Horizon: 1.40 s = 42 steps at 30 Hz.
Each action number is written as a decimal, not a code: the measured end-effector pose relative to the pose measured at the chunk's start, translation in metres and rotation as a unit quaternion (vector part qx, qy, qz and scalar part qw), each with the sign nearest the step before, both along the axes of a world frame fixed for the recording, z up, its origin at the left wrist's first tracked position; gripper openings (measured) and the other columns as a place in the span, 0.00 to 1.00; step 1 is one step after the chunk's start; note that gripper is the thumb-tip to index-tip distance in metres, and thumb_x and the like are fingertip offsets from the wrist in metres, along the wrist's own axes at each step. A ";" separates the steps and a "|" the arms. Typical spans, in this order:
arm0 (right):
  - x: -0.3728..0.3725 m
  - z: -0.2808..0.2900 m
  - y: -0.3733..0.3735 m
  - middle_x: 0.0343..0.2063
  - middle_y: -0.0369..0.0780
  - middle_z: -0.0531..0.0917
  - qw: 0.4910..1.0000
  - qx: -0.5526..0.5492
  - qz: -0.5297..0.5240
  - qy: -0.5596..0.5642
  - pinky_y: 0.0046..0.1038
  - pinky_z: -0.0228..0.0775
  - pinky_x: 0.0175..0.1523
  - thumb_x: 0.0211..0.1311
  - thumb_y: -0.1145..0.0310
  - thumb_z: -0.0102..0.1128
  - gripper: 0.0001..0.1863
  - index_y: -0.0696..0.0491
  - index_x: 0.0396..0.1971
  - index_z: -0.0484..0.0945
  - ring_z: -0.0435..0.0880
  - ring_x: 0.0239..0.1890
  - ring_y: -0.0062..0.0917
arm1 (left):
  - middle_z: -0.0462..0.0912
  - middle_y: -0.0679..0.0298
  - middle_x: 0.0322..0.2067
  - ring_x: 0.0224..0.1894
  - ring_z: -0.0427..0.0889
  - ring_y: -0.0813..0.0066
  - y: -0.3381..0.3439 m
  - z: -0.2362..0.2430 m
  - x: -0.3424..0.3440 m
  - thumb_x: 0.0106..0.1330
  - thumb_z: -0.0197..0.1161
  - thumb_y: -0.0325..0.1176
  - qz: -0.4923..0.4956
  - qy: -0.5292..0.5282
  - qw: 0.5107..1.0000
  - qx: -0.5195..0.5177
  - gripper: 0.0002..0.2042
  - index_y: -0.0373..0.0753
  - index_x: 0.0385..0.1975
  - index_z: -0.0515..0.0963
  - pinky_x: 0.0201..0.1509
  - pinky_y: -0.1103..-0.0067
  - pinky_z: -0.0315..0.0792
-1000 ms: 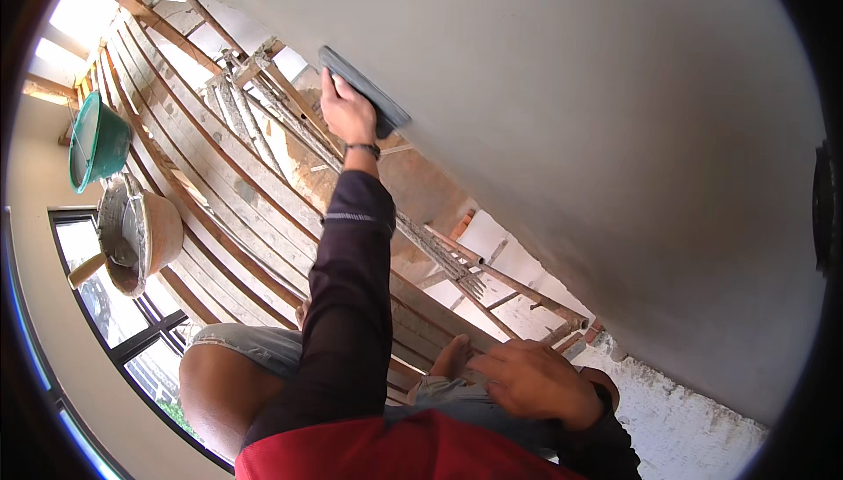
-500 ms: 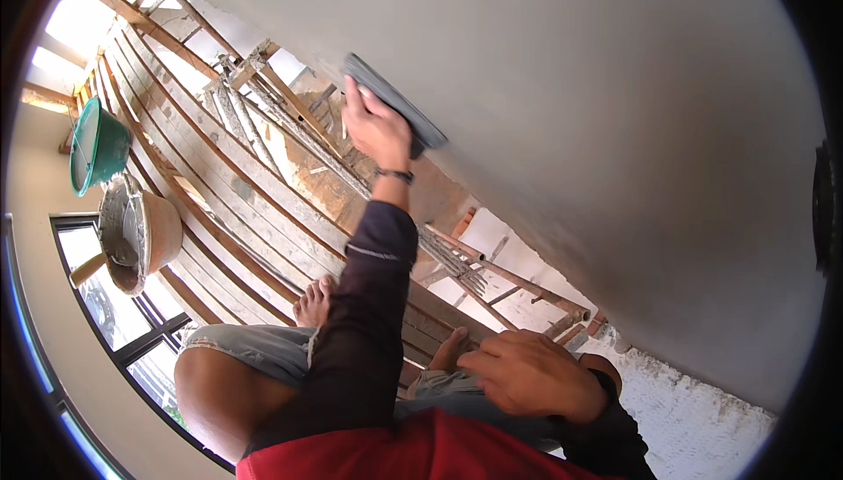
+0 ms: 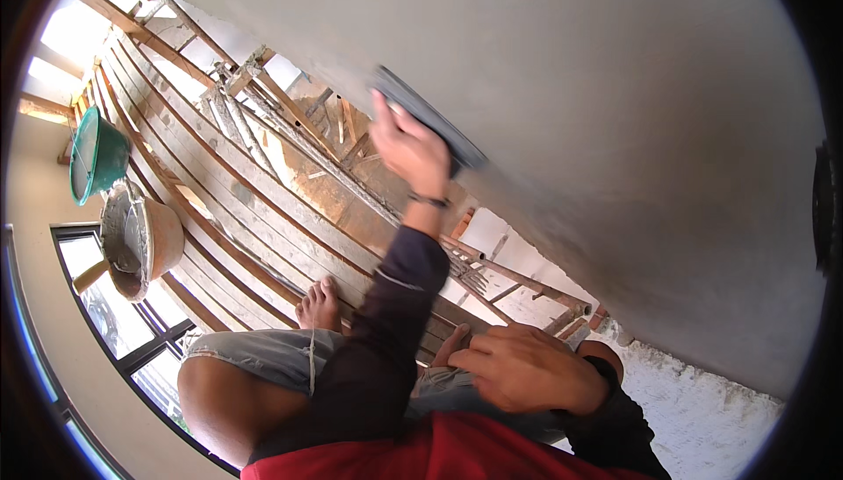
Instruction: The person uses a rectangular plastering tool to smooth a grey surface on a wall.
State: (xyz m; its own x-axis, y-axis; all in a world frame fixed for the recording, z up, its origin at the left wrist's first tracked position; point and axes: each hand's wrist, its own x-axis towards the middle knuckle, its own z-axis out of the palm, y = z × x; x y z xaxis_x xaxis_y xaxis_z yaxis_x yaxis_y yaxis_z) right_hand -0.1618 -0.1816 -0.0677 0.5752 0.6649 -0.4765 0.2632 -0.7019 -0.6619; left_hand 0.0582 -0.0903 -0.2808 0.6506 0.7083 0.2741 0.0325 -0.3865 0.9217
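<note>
My left hand (image 3: 408,148) grips a dark grey plastering float (image 3: 430,120), its long flat blade lying against the grey plastered wall (image 3: 597,111). The float is tilted, close to the wall's lower edge. A dark bracelet (image 3: 428,200) circles that wrist. At the lower right, my right hand (image 3: 531,368) rests by my right knee, fingers curled together; its palm is hidden and nothing shows in it.
Under my bare feet (image 3: 319,306) runs a scaffold of wooden planks (image 3: 255,199). Metal scaffold pipes (image 3: 527,282) cross below the wall. A green basin (image 3: 101,155) and a mortar-smeared tub (image 3: 158,234) with a wooden-handled tool (image 3: 90,277) stand at left, near a black-framed window (image 3: 145,353).
My left hand has slid the float right and slightly down along the wall. My right hand has stayed nearly still by the knee.
</note>
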 end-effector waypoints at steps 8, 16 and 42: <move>-0.011 -0.015 -0.007 0.37 0.41 0.81 0.998 0.040 -0.045 0.004 0.42 0.75 0.49 0.58 0.70 0.62 0.16 0.49 0.48 0.79 0.82 0.43 0.42 | 0.71 0.52 0.30 0.34 0.74 0.53 -0.018 0.003 -0.026 0.76 0.52 0.36 -0.017 -0.007 1.000 -0.004 0.23 0.34 0.68 0.71 0.41 0.63 0.68; -0.002 0.001 0.001 0.35 0.41 0.80 0.999 0.027 -0.034 -0.016 0.42 0.76 0.47 0.58 0.71 0.63 0.16 0.49 0.47 0.80 0.82 0.41 0.41 | 0.69 0.53 0.32 0.35 0.74 0.53 -0.047 -0.002 -0.054 0.74 0.54 0.35 -0.037 0.023 0.999 -0.025 0.25 0.38 0.70 0.70 0.40 0.62 0.69; -0.002 -0.001 0.003 0.36 0.43 0.82 0.997 0.061 -0.057 0.000 0.43 0.74 0.47 0.60 0.72 0.57 0.09 0.53 0.40 0.79 0.82 0.41 0.42 | 0.69 0.54 0.29 0.32 0.71 0.55 -0.007 0.038 -0.019 0.74 0.54 0.34 -0.028 -0.022 0.999 0.002 0.25 0.34 0.69 0.69 0.39 0.63 0.66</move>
State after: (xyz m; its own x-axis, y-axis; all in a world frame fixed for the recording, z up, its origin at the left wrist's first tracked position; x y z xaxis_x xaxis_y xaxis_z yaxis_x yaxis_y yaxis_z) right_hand -0.1638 -0.1783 -0.0686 0.6499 0.6485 -0.3964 0.1863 -0.6415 -0.7441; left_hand 0.0392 -0.0976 -0.2424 0.6773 0.6690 0.3061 -0.0293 -0.3912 0.9199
